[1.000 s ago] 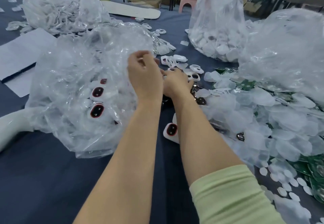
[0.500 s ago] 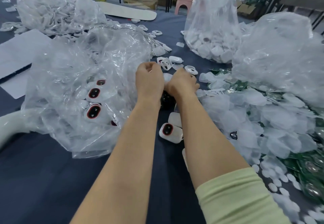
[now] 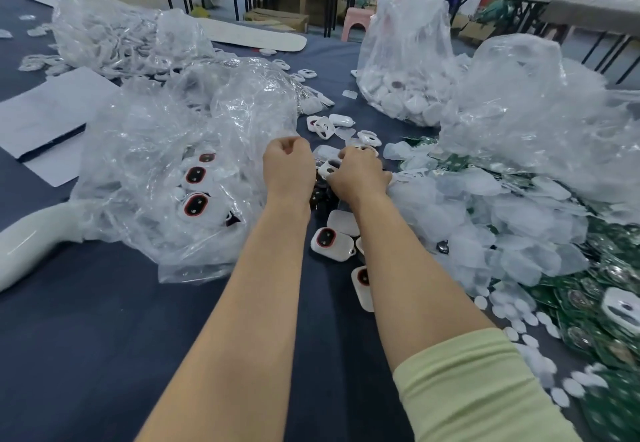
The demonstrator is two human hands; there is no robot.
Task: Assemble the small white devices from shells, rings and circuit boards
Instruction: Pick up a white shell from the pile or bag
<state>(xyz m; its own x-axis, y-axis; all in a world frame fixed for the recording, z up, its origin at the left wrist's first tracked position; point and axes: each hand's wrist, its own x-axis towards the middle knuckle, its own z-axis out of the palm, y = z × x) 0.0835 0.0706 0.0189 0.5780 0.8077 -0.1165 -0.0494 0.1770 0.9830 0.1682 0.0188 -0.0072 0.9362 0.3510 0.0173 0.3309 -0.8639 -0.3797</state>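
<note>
My right hand (image 3: 360, 175) grips a white shell (image 3: 328, 166) over the counter (image 3: 86, 320), just beside my left hand (image 3: 289, 166). The left fingers are curled; I cannot tell whether they hold anything. A white device (image 3: 330, 244) lies between my forearms.

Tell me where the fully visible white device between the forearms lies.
Head view, centre: the device lies on the dark cloth just left of the right forearm, next to a plain white shell beyond it.
</note>
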